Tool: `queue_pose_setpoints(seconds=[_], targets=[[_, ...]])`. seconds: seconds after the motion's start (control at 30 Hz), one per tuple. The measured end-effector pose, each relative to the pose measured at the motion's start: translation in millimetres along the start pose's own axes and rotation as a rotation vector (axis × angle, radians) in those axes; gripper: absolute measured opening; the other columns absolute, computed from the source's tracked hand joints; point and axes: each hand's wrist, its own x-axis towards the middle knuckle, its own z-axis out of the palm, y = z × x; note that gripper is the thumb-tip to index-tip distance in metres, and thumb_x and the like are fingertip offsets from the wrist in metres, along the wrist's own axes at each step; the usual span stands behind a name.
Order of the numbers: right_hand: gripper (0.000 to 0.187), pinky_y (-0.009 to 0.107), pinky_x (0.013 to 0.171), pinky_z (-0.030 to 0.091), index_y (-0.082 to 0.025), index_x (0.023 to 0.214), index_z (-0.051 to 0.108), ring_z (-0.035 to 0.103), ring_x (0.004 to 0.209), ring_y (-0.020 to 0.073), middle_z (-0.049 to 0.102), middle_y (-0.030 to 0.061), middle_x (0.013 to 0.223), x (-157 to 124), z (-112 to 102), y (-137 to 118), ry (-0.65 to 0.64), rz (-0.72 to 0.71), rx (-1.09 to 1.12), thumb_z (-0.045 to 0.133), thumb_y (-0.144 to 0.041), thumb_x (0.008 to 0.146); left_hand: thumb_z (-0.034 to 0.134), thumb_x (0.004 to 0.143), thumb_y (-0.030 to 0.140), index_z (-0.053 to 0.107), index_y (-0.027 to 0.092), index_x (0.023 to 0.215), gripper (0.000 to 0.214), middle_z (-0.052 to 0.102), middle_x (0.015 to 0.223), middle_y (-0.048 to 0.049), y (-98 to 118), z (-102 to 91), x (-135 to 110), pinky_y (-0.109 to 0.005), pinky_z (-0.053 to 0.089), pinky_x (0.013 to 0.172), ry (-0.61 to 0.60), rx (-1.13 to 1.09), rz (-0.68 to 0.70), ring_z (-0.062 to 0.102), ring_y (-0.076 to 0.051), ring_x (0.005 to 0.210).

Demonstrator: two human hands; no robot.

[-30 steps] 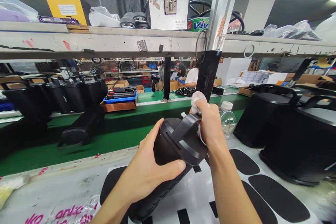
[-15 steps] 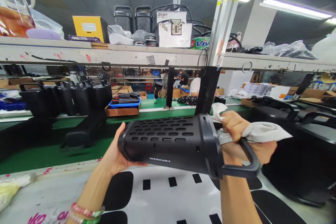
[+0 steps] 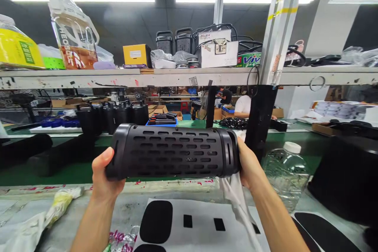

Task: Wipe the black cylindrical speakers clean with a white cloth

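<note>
I hold a black slotted housing (image 3: 177, 153) sideways in front of me, above the bench. My left hand (image 3: 104, 177) grips its left end, thumb up on the edge cap. At the right end my right hand (image 3: 248, 161) is closed around the cap, its fingers mostly hidden behind. A white cloth (image 3: 238, 201) hangs down beneath that hand. Below lies a white sheet (image 3: 203, 208) bearing black rounded pads (image 3: 156, 220) and small black squares (image 3: 188, 221).
Blurred black housings (image 3: 348, 181) stand at right, beside a clear plastic bottle (image 3: 289, 173). More black housings (image 3: 115, 118) line the green belt (image 3: 73, 181) behind. A loaded shelf (image 3: 177, 76) and metal post (image 3: 283, 27) rise ahead. Two people sit in the background.
The housing has turned so its slotted face is toward me and the lettering and handle no longer show. My right hand has moved from the handle side onto the end cap; the cloth now hangs down.
</note>
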Motion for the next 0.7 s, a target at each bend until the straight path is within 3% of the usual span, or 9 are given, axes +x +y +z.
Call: queue_pose_setpoints(seconds=[0.1, 0.23, 0.33, 0.4, 0.53, 0.7], targets=[[0.017, 0.024, 0.034, 0.037, -0.021, 0.064, 0.06, 0.046, 0.035, 0.0119, 0.06, -0.0037, 0.051, 0, 4, 4, 0.065, 0.117, 0.116, 0.065, -0.036, 0.068, 0.07, 0.054, 0.049, 0.072, 0.021, 0.075, 0.036, 0.073, 0.062, 0.0004, -1, 0.6, 3, -0.034, 0.062, 0.061, -0.038, -0.02, 0.004, 0.074, -0.03, 0.077], [0.019, 0.021, 0.028, 0.024, -0.021, 0.059, 0.054, 0.029, 0.028, 0.0069, 0.048, -0.008, 0.043, 5, -8, 4, 0.061, 0.076, 0.143, 0.065, -0.034, 0.069, 0.072, 0.057, 0.055, 0.071, 0.02, 0.076, 0.039, 0.073, 0.065, -0.0011, -8, 8.5, 2, -0.035, 0.061, 0.07, -0.165, -0.039, -0.003, 0.073, -0.031, 0.087], [0.017, 0.02, 0.027, 0.021, -0.022, 0.059, 0.053, 0.025, 0.027, 0.0073, 0.037, -0.0094, 0.038, 12, -16, 3, 0.072, 0.058, 0.157, 0.062, -0.032, 0.07, 0.072, 0.061, 0.057, 0.071, 0.022, 0.077, 0.039, 0.075, 0.073, -0.0019, -12, 15.7, -3, -0.036, 0.059, 0.081, -0.26, -0.049, 0.026, 0.07, -0.032, 0.099], [0.014, 0.02, 0.026, 0.02, -0.023, 0.061, 0.053, 0.023, 0.026, 0.0076, 0.034, -0.0099, 0.037, 14, -17, 2, 0.083, 0.048, 0.162, 0.06, -0.029, 0.071, 0.07, 0.066, 0.059, 0.073, 0.022, 0.089, 0.044, 0.077, 0.088, -0.0033, -12, 17.7, -6, -0.037, 0.057, 0.087, -0.322, -0.032, 0.028, 0.067, -0.033, 0.106], [0.008, 0.02, 0.028, 0.022, -0.023, 0.066, 0.055, 0.027, 0.028, 0.0082, 0.041, -0.0094, 0.04, 17, -15, 0, 0.2, 0.031, 0.166, 0.058, -0.027, 0.072, 0.066, 0.076, 0.055, 0.06, 0.025, 0.128, 0.061, 0.072, 0.117, -0.004, -10, 20.2, -11, -0.038, 0.05, 0.099, -0.348, 0.031, -0.044, 0.061, -0.031, 0.118], [0.009, 0.021, 0.038, 0.039, -0.022, 0.067, 0.053, 0.04, 0.035, 0.0091, 0.053, -0.0085, 0.05, 25, -19, 6, 0.307, -0.056, 0.104, 0.055, -0.029, 0.072, 0.068, 0.075, 0.056, 0.044, 0.028, 0.143, 0.077, 0.066, 0.128, -0.003, -10, 32.4, -20, -0.041, 0.045, 0.105, -0.274, 0.018, -0.084, 0.057, -0.031, 0.124]])
